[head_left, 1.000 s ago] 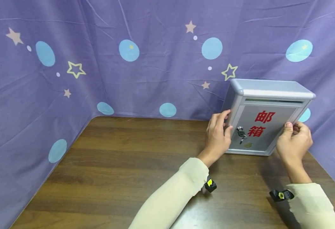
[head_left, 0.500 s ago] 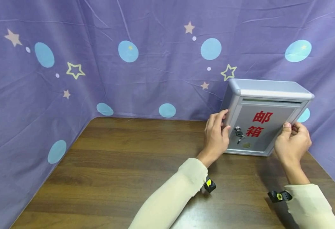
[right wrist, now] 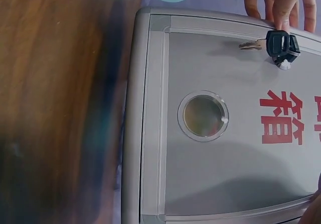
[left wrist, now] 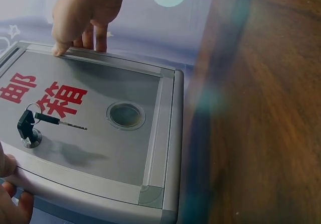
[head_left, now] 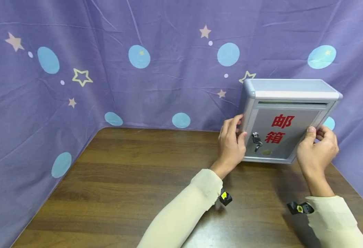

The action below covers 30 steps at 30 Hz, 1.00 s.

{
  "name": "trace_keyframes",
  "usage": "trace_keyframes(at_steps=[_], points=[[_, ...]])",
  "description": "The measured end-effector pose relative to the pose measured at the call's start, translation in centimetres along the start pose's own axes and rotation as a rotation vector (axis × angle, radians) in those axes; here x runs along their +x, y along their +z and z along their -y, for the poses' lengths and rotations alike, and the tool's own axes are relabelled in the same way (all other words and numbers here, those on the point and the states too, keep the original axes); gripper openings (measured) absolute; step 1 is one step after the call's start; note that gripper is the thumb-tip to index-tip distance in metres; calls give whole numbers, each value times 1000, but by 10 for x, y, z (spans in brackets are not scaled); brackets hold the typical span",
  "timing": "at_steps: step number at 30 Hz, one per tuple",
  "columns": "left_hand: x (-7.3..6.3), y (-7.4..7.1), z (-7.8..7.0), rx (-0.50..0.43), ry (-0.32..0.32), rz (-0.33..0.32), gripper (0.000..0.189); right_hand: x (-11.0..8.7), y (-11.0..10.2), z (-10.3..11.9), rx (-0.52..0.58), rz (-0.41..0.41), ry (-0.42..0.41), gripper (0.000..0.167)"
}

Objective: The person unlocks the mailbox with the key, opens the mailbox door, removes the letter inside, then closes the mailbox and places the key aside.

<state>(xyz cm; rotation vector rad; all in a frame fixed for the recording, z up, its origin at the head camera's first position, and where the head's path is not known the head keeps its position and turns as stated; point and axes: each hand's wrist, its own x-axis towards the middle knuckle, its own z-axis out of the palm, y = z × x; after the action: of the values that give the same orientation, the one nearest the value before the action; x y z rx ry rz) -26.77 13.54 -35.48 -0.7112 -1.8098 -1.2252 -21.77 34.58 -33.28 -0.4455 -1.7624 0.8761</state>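
Observation:
A silver metal mailbox point(head_left: 305, 137) with red characters, a slot near its top and a small round window stands upright and slightly tilted at the back right. My left hand point(head_left: 230, 143) grips its left edge, thumb at the front frame and fingers along the side. On the opposite edge my right hand point(head_left: 318, 148) holds it, thumb on the front and fingers curled behind. Keys point(left wrist: 45, 118) hang from the lock on the mailbox door in the left wrist view. The mailbox's bottom edge shows apart from the table in both wrist views.
A brown wood-grain table point(head_left: 122, 179) lies under the mailbox. Purple cloth point(head_left: 169, 69) with stars and blue dots hangs behind and along the left side. Black wrist devices point(head_left: 225, 197) sit at both sleeves.
Both hands have raised the mailbox a little, and its top has shifted slightly left. The grips look the same as before.

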Motion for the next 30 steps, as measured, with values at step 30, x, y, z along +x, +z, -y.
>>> trace_keyframes(at_steps=[30], points=[[37,-55,11,-82,31,-29,56,-7,28,48,129,16,-137,32]])
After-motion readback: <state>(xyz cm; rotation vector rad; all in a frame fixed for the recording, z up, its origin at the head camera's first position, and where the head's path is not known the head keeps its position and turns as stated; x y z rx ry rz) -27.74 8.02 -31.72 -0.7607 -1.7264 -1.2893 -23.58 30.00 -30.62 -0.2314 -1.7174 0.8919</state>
